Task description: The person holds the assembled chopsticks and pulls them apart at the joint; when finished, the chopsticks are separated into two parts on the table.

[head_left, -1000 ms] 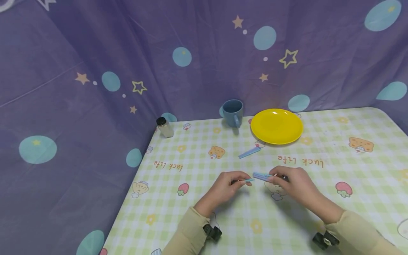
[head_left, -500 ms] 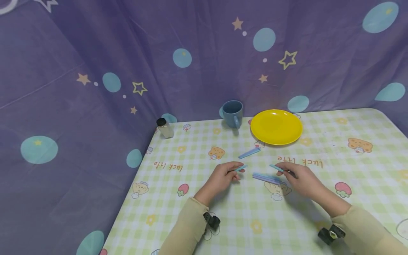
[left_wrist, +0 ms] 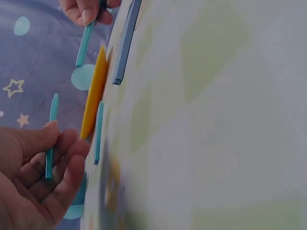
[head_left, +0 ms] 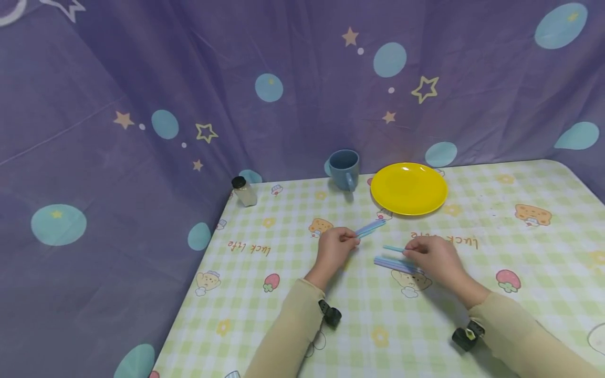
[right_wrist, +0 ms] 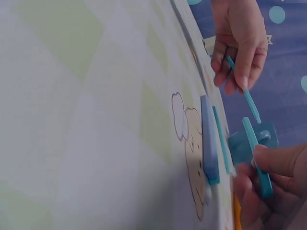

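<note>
In the head view my left hand [head_left: 334, 249] pinches a slim teal plastic stick [left_wrist: 49, 163] between thumb and fingers. It is above or beside the far blue and teal sticks [head_left: 372, 227] on the table; I cannot tell if they touch. My right hand [head_left: 434, 257] pinches a similar teal stick [head_left: 393, 248] by one end, pointing left. Below that stick lies a bundle of blue-lilac and teal sticks [head_left: 394, 264], just in front of the right hand. In the right wrist view, the bundle [right_wrist: 209, 139] lies flat beside a teal stick [right_wrist: 221, 139].
A yellow plate [head_left: 409, 189] lies at the back of the table. Left of it stands a blue mug [head_left: 343, 170], handle facing forward. A small jar with a black lid [head_left: 244, 191] stands at the back left. The checked tablecloth [head_left: 283, 325] carries printed pictures.
My right hand has lifted a teal stick from the bundle and shifted slightly left. My left hand, with its stick, has moved forward to the far sticks.
</note>
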Motion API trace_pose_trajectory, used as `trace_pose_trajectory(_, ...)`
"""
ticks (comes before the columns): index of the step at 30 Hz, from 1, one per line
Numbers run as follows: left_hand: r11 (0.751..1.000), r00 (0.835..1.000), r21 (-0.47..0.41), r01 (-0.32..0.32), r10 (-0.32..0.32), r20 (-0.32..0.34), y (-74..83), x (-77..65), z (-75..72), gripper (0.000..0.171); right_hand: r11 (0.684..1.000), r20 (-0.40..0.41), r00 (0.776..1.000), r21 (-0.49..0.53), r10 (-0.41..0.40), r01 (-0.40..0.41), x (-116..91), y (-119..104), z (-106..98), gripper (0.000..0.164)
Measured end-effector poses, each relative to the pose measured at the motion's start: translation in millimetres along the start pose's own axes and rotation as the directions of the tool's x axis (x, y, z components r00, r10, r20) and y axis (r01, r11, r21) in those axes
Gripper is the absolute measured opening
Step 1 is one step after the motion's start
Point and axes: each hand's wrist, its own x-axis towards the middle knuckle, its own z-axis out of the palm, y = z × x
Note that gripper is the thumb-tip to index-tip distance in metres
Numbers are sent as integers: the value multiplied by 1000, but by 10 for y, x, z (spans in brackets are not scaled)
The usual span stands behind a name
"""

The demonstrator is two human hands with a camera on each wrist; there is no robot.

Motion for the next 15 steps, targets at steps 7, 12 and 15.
trace_pose_trajectory(7, 995, 998, 101, 21, -15, -62, -21, 162, 135, 7, 998, 6, 998, 32, 57, -57, 88, -9, 113, 6)
trace_pose_trajectory(12, 987, 996, 141, 72, -63, -67, -10, 250, 194, 10, 998, 12, 998, 25, 55, -56, 109, -32, 153, 6)
trace_pose_trajectory(15, 982, 995, 169, 87, -76, -69, -16, 296, 214, 11, 997, 24, 997, 29, 67, -68, 115, -40, 170, 7)
